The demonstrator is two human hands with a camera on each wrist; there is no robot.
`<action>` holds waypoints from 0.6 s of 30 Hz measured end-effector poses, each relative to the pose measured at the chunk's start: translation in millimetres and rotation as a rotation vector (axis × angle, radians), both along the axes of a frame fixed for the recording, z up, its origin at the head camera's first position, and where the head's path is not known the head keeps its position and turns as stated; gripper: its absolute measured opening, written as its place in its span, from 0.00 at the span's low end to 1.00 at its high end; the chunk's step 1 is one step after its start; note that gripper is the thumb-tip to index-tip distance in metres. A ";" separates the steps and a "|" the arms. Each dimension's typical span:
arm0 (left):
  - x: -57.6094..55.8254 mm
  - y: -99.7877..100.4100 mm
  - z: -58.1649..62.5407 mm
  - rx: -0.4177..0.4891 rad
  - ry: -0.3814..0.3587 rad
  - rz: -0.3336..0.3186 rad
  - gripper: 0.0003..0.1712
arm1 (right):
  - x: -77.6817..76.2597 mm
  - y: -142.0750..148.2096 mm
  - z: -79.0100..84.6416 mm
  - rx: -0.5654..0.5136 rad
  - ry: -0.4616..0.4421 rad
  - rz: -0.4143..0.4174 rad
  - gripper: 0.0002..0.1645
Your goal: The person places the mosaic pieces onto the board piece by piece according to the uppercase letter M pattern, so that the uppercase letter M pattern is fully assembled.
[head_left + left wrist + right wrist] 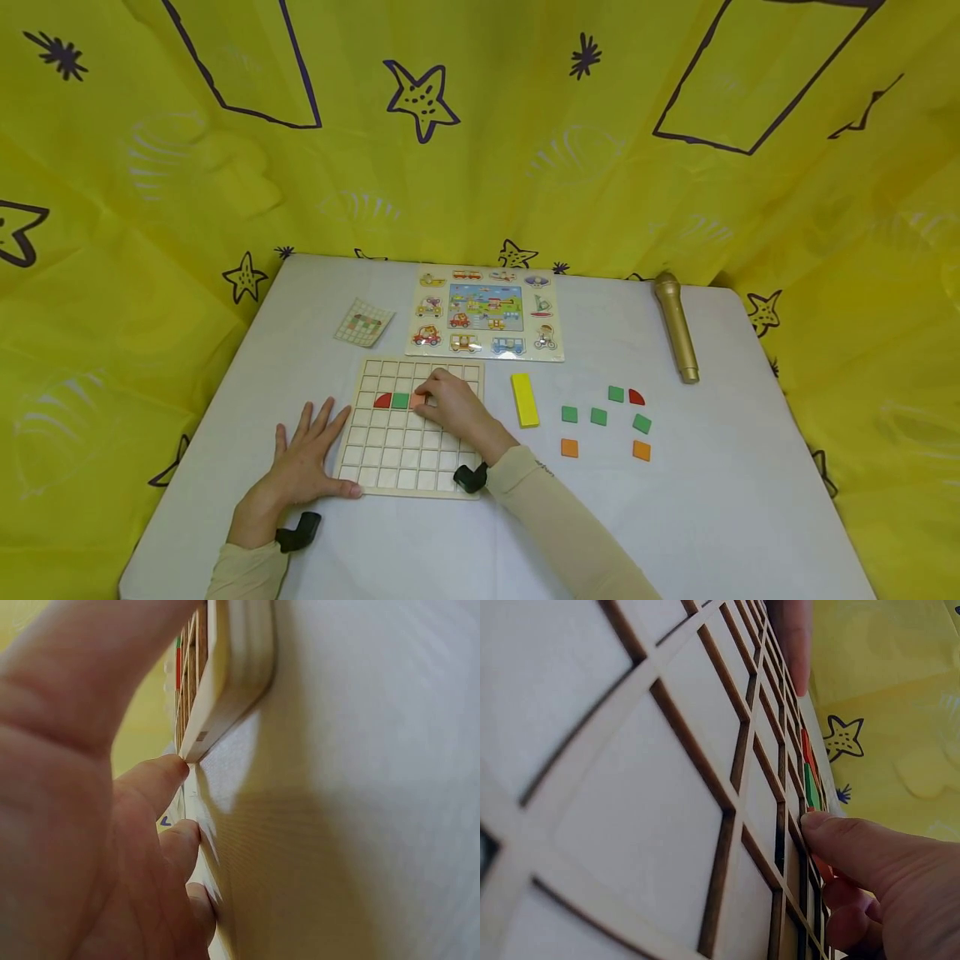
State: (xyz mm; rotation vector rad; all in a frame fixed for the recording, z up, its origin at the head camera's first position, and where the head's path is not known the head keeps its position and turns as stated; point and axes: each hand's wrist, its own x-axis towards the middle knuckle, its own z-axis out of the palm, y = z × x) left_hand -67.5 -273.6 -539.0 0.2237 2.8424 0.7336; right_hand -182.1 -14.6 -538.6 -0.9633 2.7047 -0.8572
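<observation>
Nearest, a white cloth-covered table (pixel 735 517) stretches across the scene, faint creases running over its near part. At its left, the left hand (pixel 306 457) lies with fingers spread and grasps nothing, its thumb at the near-left corner of a gridded wooden board (pixel 408 459) and its index fingertip against the board's left side. Farther in, the right hand (pixel 459 407) has thumb and fingers closed in a pinch on an orange square tile (pixel 417 402), at the board's third row from the far edge, just right of a green tile (pixel 401 401) and a red quarter-round tile (pixel 383 401). Right of the board lie a yellow block (pixel 525 400) and loose tiles (pixel 598 417) in orange, green and red. Beyond are a gridded picture card (pixel 364 322) at left, a vehicle puzzle (pixel 485 346) in the middle and a gold microphone (pixel 677 327) at right. Behind, yellow curtains (pixel 480 175) printed with dark stars and pale shells enclose the table's far side and flanks.
</observation>
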 end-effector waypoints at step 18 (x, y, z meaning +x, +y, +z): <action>0.0 0.3 -0.1 -0.007 -0.001 0.001 0.76 | -0.9 2.6 -0.6 0.004 -0.001 0.012 0.20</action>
